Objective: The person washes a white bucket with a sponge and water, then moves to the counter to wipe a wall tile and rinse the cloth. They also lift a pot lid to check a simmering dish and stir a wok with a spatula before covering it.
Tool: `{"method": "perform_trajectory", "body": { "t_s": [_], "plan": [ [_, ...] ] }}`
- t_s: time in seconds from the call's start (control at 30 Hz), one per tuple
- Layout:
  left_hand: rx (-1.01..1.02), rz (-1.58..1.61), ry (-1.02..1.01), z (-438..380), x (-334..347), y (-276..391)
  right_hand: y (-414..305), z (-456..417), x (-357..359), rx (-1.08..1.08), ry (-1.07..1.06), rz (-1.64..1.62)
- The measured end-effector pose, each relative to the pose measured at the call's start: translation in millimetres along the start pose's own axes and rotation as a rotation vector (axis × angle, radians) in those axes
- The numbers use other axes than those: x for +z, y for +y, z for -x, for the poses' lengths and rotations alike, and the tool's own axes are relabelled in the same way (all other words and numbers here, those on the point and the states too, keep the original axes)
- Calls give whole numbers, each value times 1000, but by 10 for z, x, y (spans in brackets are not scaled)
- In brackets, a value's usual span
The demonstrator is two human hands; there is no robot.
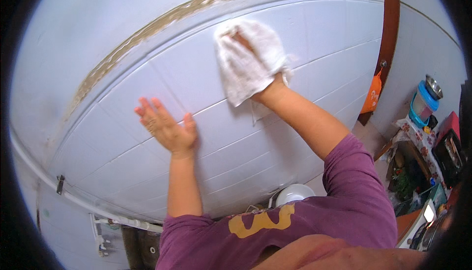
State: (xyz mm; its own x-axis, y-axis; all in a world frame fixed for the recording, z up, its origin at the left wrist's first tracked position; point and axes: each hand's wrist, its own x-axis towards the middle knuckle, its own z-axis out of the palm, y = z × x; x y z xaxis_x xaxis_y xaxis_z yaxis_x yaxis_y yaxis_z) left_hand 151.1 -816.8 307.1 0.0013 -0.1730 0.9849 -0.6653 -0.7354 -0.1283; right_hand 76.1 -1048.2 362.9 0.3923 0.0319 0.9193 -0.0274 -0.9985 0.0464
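Observation:
A white cloth [250,60] is spread flat against the pale tiled wall [206,82]. My right hand [244,42] presses it there, mostly covered by the folds, with a strip of skin showing through a gap. Lower and to the left, my left hand [171,131] holds nothing. Its thumb stands away from the fingers, and it rests on or very close to the tiles. Both forearms reach up from purple sleeves.
A rough brown strip [184,10] runs above the tiles. A wooden door frame [391,19] with a hanging orange bag [371,93] stands at right, near a cluttered table [420,137]. A white pipe [84,204], dark sink [147,248] and white basin [295,193] lie low.

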Motion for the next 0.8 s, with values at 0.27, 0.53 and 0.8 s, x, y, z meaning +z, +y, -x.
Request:
{"method": "perform_trajectory", "body": {
  "t_s": [0.27,0.53,0.8],
  "plan": [
    [-32,68,115,-120,109,643,1632,140,-244,2,435,-298],
    [-10,-79,20,87,574,1136,1594,289,-401,-86,31,-147],
    [-25,-141,39,-1,537,1272,3362,517,-689,170,418,-152]
  ]
}}
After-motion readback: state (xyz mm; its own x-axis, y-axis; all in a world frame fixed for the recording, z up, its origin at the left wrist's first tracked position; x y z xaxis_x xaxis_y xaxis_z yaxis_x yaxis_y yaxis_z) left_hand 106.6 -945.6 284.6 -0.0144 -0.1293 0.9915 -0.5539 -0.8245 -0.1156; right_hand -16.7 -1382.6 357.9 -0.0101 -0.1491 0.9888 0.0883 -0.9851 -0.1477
